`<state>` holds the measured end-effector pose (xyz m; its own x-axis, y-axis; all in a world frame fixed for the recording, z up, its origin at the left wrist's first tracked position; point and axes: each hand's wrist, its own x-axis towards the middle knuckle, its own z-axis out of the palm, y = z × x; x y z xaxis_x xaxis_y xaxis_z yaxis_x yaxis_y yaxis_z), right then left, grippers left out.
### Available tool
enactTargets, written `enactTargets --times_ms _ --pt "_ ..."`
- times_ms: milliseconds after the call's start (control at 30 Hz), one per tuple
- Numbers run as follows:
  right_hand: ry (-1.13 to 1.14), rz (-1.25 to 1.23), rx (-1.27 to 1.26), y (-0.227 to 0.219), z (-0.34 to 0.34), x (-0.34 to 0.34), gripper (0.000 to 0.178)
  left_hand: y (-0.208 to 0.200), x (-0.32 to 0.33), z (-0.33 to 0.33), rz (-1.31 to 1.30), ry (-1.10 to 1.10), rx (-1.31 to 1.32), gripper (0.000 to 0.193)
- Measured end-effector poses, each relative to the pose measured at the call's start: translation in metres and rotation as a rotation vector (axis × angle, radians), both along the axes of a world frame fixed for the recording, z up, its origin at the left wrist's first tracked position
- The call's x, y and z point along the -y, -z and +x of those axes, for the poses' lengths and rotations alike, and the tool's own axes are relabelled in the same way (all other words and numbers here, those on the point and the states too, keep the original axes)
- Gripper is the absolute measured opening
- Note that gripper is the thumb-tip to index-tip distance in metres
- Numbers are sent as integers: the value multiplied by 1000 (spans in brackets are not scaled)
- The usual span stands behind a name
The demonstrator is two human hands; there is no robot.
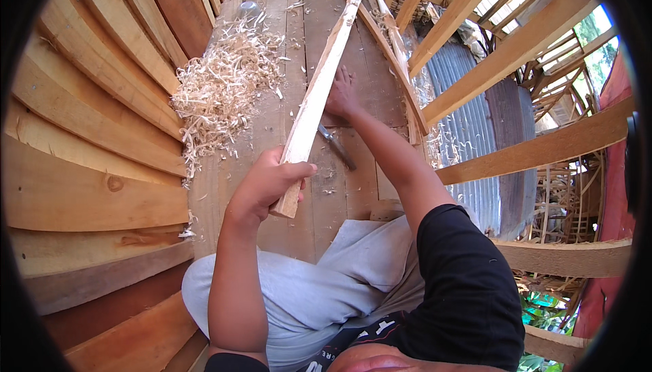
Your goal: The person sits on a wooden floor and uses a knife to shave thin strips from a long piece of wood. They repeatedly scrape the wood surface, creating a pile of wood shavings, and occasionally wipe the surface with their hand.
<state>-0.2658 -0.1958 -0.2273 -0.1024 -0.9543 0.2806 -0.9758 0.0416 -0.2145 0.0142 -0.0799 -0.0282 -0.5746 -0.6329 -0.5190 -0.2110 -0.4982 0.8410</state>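
Observation:
A long pale wooden strip (326, 76) slants up and away from me, its surface whittled and its near end squared off. My left hand (275, 175) is closed around it close to that end, thumb across the top. My right hand (343, 93) reaches forward to the floorboards just right of the strip, fingers stretched out, and seems to hold nothing. Between my hands a knife-like tool (337, 149) lies on the boards with its dark handle toward me. The strip covers part of its metal end, so its full shape is hidden.
Curly wood shavings (227, 83) are heaped at the left, with a small greyish cup-like object (249, 9) behind them. A wooden plank wall (102, 188) rises on the left. Along the right run a long thin board (384, 46), open slats (502, 59) and corrugated metal sheeting (468, 127).

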Motion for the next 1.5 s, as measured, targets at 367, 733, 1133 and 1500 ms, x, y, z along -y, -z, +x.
enactTargets --times_ms 367,733,1133,1500 --pt "-158 -216 382 21 -12 -13 32 3 1 1 -35 10 21 33" --pt "417 -241 843 -5 -22 -22 36 -1 0 7 -28 -6 53 32" --pt "535 -1192 2012 -210 -68 52 23 -2 1 -1 -5 33 -42 34" --pt "27 -184 1097 -238 140 117 68 -27 -3 9 -28 21 237 31"
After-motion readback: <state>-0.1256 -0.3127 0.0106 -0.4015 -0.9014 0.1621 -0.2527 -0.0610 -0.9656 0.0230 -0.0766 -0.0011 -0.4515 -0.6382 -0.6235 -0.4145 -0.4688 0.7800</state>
